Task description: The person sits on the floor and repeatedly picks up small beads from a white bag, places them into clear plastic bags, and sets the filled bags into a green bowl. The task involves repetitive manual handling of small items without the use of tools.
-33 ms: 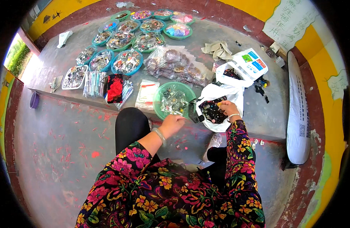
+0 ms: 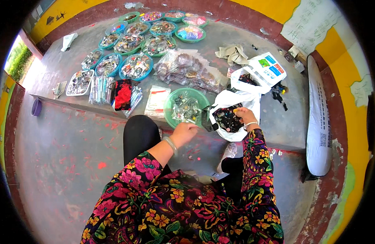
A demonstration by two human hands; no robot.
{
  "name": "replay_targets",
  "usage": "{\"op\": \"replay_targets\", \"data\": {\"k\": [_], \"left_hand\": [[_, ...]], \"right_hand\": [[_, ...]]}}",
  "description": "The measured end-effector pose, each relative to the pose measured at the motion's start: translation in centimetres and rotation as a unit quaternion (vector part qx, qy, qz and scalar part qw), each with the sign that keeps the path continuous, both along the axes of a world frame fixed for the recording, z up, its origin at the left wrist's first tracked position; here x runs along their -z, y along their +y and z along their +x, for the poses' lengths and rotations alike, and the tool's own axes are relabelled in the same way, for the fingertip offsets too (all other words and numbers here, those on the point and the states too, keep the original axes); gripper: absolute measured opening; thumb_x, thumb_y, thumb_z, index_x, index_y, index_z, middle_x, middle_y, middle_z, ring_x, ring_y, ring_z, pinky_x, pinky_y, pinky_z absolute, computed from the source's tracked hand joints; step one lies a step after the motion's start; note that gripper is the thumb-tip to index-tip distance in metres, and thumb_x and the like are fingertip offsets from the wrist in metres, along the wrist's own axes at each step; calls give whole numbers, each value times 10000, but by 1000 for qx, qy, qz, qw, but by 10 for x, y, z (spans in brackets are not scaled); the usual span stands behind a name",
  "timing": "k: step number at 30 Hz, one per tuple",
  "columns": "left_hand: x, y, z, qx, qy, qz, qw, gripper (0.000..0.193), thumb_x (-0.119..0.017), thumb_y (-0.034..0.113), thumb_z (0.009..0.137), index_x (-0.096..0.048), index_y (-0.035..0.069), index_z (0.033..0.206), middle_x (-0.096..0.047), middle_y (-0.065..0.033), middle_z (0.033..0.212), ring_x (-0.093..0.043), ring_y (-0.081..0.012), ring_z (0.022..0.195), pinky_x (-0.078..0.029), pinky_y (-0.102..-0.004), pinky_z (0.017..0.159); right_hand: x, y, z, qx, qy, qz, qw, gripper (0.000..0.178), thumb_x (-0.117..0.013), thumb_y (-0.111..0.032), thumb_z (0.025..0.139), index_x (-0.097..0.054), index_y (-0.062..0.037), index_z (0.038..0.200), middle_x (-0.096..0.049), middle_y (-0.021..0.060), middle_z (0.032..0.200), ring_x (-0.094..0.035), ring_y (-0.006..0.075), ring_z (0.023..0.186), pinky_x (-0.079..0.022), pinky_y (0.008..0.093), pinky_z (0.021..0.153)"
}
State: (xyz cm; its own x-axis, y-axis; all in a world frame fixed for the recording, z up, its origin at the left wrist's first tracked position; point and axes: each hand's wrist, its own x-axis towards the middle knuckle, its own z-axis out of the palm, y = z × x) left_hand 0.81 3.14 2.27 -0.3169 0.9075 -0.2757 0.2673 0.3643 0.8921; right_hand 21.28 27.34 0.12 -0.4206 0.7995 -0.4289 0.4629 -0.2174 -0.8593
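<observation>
My right hand (image 2: 246,116) is over the mouth of a white plastic bag (image 2: 253,106), its fingers pinched at a small yellow piece whose kind is unclear. Dark small items (image 2: 226,118), mixed with a few coloured ones, fill that bag. Closed, my left hand (image 2: 185,133) is in front of a green plastic basin (image 2: 167,106); what its fingers grip, if anything, is too small to make out. Clear packets of small dark items (image 2: 185,109) lie in the basin. A dark, see-through piece of plastic (image 2: 206,118) sits between the basin and the white bag.
Beyond the basin, clear packets of brownish discs (image 2: 191,69) are heaped on the raised concrete ledge (image 2: 277,126). Several filled basins (image 2: 135,67) stand at the far left. A second white bag (image 2: 267,69) lies behind the first. A long silver-grey bundle (image 2: 317,122) leans at the right.
</observation>
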Motion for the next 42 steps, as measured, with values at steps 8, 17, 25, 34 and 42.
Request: {"op": "replay_targets", "data": {"k": [8, 17, 25, 34, 42], "left_hand": [[6, -2, -4, -10, -4, 32, 999, 256, -511, 188, 767, -644, 24, 912, -618, -96, 662, -562, -166, 574, -455, -297, 577], [21, -1, -7, -2, 39, 55, 998, 247, -514, 195, 768, -652, 36, 899, -622, -121, 679, -553, -167, 570, -448, -296, 569], [15, -1, -5, 10, 18, 70, 997, 248, -517, 181, 768, -648, 34, 920, -620, -94, 692, -555, -140, 617, -455, -272, 603], [23, 8, -7, -36, -248, -13, 968, 242, -490, 109, 827, -624, 9, 1002, -596, -28, 853, -527, -90, 726, -445, -216, 656], [28, 7, -5, -71, -197, -6, 978, 258, -530, 217, 793, -656, 47, 941, -575, -20, 636, -482, -95, 553, -405, -245, 530]], "right_hand": [[-61, -28, 6, 1, 361, -137, 923, 122, -576, -110, 769, -567, -63, 882, -610, 88, 958, -506, 97, 703, -409, 227, 628], [-81, -58, 15, 7, 476, -90, 875, 142, -545, -19, 789, -562, -4, 929, -614, 112, 915, -596, 170, 850, -502, 241, 626], [-85, -71, 0, 3, 461, -92, 883, 144, -556, -26, 791, -553, -8, 933, -611, 114, 936, -606, 193, 842, -498, 242, 623], [-88, -88, -25, -43, 401, -147, 903, 178, -519, -20, 802, -535, -4, 978, -573, 54, 719, -577, 113, 586, -421, 167, 419], [-81, -129, -68, -219, 150, 69, 962, 197, -561, -48, 792, -596, -35, 986, -552, -29, 691, -473, 38, 563, -396, 179, 505]]}}
